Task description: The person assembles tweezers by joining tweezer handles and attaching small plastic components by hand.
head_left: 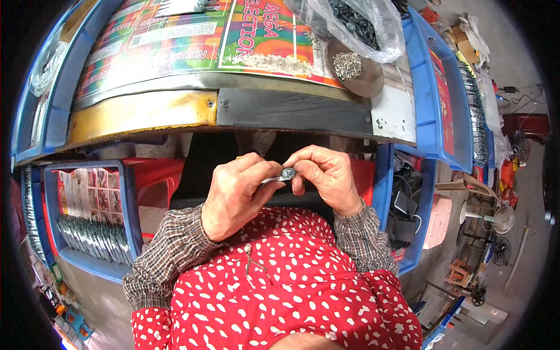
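Observation:
My left hand [236, 189] is closed in a pinch around a thin, shiny metal piece [272, 179], held over my lap in front of the table edge. At the tip of that piece sits a small dark round part [288, 173] with a lighter centre. The thumb and fingers of my right hand [326, 175] close on this round part from the other side, so the two hands almost touch. Most of the metal piece is hidden by my left fingers.
The worktable [291, 108] stands ahead, covered with colourful printed sheets. On its right lie a brown dish [368, 81] of small metal pins and a clear bag [392, 49] of dark parts. Blue crates [131, 204] holding dark-handled tools flank me; another crate [382, 192] contains black cables.

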Demonstrator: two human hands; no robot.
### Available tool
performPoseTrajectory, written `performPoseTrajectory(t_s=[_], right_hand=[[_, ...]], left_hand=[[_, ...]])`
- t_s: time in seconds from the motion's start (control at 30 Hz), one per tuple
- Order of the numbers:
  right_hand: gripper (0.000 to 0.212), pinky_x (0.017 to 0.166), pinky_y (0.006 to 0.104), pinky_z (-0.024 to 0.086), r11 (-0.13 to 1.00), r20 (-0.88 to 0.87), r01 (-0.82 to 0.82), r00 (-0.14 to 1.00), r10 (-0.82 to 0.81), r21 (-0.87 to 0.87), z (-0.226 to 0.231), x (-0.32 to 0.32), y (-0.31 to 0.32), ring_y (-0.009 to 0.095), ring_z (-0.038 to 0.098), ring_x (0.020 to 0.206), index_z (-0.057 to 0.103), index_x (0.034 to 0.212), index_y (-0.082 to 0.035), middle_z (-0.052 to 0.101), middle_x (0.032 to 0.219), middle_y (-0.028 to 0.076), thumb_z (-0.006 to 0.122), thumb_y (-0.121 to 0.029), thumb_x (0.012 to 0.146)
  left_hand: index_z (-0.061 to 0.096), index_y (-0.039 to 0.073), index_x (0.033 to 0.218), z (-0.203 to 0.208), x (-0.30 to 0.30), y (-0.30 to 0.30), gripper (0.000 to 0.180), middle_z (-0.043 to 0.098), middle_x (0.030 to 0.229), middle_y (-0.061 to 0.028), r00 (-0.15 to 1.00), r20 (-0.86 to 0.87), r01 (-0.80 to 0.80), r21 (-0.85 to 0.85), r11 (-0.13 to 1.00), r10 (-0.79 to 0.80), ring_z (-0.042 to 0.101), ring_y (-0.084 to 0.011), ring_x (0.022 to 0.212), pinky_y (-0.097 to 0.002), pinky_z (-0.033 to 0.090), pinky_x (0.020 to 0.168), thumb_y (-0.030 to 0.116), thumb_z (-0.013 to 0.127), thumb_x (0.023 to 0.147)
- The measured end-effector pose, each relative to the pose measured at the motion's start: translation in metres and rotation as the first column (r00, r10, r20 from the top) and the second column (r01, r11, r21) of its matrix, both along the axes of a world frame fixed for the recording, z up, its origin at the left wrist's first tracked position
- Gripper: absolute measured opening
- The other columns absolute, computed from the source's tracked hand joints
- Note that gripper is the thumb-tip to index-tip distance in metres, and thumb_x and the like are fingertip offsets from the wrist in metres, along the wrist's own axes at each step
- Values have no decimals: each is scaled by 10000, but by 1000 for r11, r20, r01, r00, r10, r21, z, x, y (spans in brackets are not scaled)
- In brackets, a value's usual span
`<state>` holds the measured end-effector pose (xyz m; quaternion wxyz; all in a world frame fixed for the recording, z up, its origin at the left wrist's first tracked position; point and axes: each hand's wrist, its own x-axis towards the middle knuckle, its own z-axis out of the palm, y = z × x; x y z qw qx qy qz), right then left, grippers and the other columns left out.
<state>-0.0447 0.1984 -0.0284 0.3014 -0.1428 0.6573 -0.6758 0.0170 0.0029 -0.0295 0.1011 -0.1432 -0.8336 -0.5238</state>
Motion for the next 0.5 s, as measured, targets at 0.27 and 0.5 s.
performPoseTrajectory(t_s=[0.27, 0.5], right_hand=[[181, 656, 230, 534, 998, -68, -52, 996, 53, 21, 0, 6, 4, 84, 634, 707, 648, 1061, 20, 683, 796, 46, 588, -120, 964], [171, 682, 234, 533, 1000, -72, -16, 997, 16, 5, -7, 14, 4, 88, 637, 741, 646, 1069, 23, 686, 821, 51, 585, -94, 960]], left_hand=[[662, 27, 939, -7, 6, 3, 243, 637, 788, -109, 997, -64, -55, -48, 997, 52, 640, -245, 662, -323, 499, 556, 5, 758, 718], [658, 30, 934, -12, 8, 6, 242, 635, 793, -111, 990, -114, -85, -51, 995, 79, 639, -252, 664, -334, 501, 555, 1, 755, 713]])
